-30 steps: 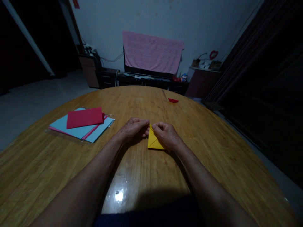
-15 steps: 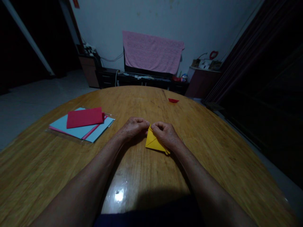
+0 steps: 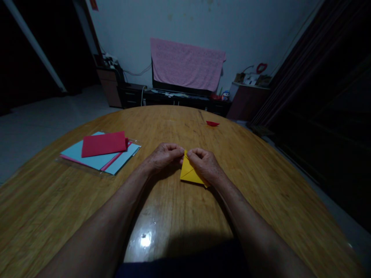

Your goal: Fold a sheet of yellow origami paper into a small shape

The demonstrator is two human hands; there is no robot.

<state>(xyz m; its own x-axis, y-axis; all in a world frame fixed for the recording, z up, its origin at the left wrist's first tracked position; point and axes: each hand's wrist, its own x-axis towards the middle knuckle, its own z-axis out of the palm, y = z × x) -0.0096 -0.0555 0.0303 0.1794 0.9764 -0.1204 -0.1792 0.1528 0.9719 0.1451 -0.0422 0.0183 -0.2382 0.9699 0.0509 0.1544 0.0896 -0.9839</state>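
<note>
1. At far left on the wooden surface (image 3: 162,210), blue sheets (image 3: 78,153) lie in a clear sleeve, a pink strip crossing their right part; they are well apart from both hands.
2. Red paper (image 3: 103,144), folded, rests on top of the blue sheets, slightly askew to them.
3. The left hand (image 3: 164,157) comes next, its thumb and fingers drawn together and pinching the yellow paper at its top left edge, near the upper corner; some of its fingertips are tucked behind that edge.
4. The yellow paper (image 3: 188,173) is between the two hands, mostly below the fingertips and towards the person. It is folded, with diagonal creases meeting on its face. Whether its near edge touches the surface, I cannot tell.
5. The right hand (image 3: 206,164) covers the right part of the yellow paper, gripping it near the top with the thumb in front and the fingers curled. The two thumbs are just beside each other, with the paper's upper tip between them.
6. A small red boat (image 3: 212,123) sits beyond the right hand, well apart from it, near the far edge.
</note>
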